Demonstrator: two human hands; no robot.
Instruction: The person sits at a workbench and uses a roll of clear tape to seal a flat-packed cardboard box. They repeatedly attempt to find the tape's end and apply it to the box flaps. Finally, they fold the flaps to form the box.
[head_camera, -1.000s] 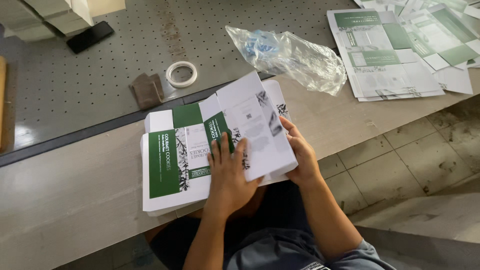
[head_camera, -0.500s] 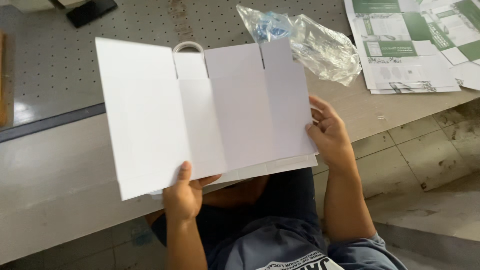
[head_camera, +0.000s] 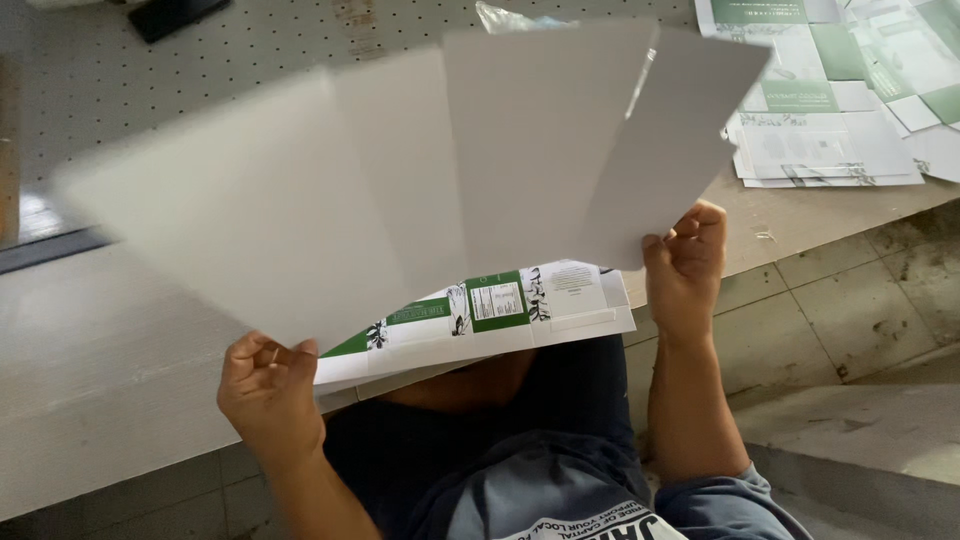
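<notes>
A: What is held, and by which hand?

B: A large flat carton blank (head_camera: 400, 180), blank white side toward the camera, is raised above the table edge (head_camera: 110, 390). Its lower left corner, at about 7 o'clock, is pinched between the curled fingers and thumb of the left hand (head_camera: 268, 385). Its lower right edge, at about 4 o'clock, is pinched by the closed fingers of the right hand (head_camera: 685, 265).

A: How is the sheet oriented?

B: It is tilted and fanned along several fold lines; its left part is blurred.

A: What is seen beneath it?

B: A stack of printed green-and-white blanks (head_camera: 480, 315) is seen lying on the table edge at 6 o'clock, just below the raised sheet. More printed sheets (head_camera: 840, 110) are spread at 2 o'clock, well apart from the hands.
</notes>
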